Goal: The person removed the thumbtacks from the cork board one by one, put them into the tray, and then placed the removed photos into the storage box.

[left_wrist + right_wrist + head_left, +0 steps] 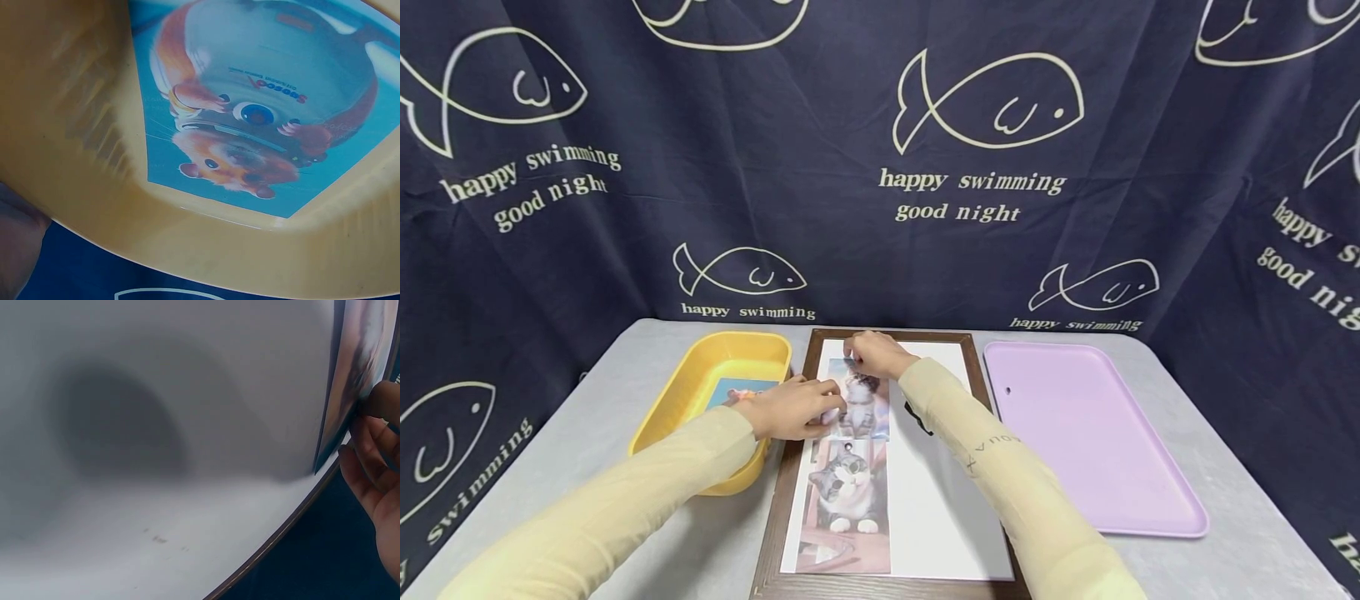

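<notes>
My right hand [877, 354] pinches the upper picture [862, 414]; left hand [796, 408], I can't tell. Below the grip, the lower picture [847, 518] is laid; leftward, a hamster picture [250, 119] remains in the tray [679, 402].

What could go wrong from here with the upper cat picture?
The upper cat picture may end up crooked or overlap the lower cat picture, as their edges lie close. The right hand pinches the upper one's top edge, which might crease. The left sleeve crosses the yellow tray and could nudge it.

Right grip [876, 353] pinches beyond left grip [796, 407]
</notes>
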### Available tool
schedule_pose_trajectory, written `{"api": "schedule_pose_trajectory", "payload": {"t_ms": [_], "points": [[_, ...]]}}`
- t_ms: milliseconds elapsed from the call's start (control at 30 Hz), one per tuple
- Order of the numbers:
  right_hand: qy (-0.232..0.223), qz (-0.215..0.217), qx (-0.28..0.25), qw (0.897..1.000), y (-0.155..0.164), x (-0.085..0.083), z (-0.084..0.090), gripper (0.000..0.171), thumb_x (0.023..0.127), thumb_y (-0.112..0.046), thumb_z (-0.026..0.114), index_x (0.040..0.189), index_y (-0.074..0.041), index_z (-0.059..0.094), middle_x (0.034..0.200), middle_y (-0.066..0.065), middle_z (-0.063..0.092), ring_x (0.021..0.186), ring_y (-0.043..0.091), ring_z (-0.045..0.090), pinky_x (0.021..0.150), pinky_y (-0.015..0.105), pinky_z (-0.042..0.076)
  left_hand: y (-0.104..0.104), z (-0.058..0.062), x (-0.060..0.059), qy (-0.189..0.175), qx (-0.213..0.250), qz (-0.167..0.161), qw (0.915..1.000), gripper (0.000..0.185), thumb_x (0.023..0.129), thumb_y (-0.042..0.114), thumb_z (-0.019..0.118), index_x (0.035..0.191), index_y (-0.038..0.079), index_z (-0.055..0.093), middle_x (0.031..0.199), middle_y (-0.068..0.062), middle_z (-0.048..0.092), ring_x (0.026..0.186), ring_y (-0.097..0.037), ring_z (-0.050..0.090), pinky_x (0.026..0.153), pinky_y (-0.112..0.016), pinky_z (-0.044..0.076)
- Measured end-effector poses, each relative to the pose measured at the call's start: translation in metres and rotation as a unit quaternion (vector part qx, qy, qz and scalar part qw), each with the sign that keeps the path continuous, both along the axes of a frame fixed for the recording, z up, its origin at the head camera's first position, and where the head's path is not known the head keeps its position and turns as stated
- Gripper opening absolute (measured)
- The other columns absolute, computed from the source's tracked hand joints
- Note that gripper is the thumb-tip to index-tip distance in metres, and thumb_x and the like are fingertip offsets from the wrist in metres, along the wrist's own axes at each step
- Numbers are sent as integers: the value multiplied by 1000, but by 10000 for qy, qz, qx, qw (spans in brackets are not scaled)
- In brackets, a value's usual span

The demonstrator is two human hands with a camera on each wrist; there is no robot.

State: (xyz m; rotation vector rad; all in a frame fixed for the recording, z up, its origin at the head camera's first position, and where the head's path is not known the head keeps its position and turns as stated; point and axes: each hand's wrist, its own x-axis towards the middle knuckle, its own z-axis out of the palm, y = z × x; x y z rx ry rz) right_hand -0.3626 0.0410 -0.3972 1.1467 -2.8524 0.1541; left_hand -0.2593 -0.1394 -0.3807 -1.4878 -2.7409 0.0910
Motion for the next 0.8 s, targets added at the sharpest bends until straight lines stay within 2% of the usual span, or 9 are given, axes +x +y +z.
{"api": "schedule_pose_trajectory", "payload": {"t_ms": [400,800], "points": [[72,-25,-45,10000,0,1,-1,16,77,-9,67,92,-13,65,75,-2,63,71,14,58,65,28,47,0,-1,-1,-19,-44,33,10000,32,84,30,63,112,16,57,110,-3,54,90,-16,57,76,-38,46],[127,2,-129,9998,1,0,-3,13,77,-9,67,89,-13,64,72,-2,58,69,14,54,63,28,46,-1,-2,-2,8,6,-2,10000,31,84,29,63,112,16,57,108,-2,55,86,-14,56,76,-38,46]]}}
